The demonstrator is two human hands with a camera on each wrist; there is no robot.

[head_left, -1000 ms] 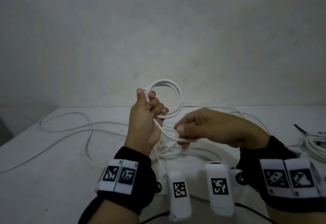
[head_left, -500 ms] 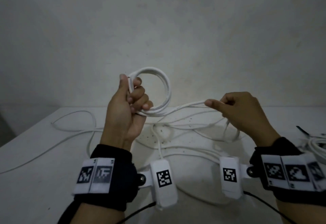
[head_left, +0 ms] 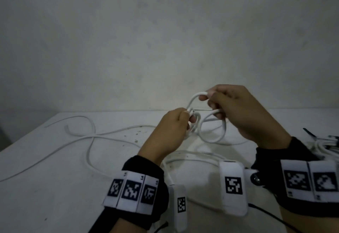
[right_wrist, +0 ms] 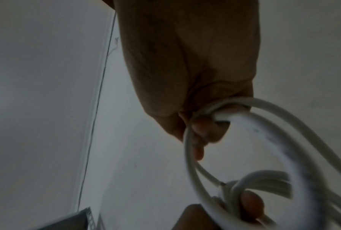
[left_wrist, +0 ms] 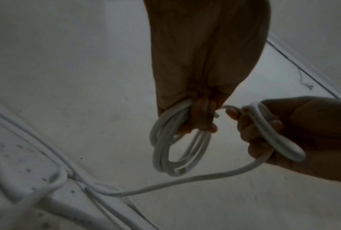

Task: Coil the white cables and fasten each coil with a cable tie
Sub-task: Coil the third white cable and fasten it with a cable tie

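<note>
Both hands up over the table, close together. Left hand has its fingers curled round the coil, clamping the stacked loops. Right hand just beside it pinches a fresh loop of the cable between thumb and fingers. Slack drops from the right hand to the table and trails off left in loose curves.
</note>
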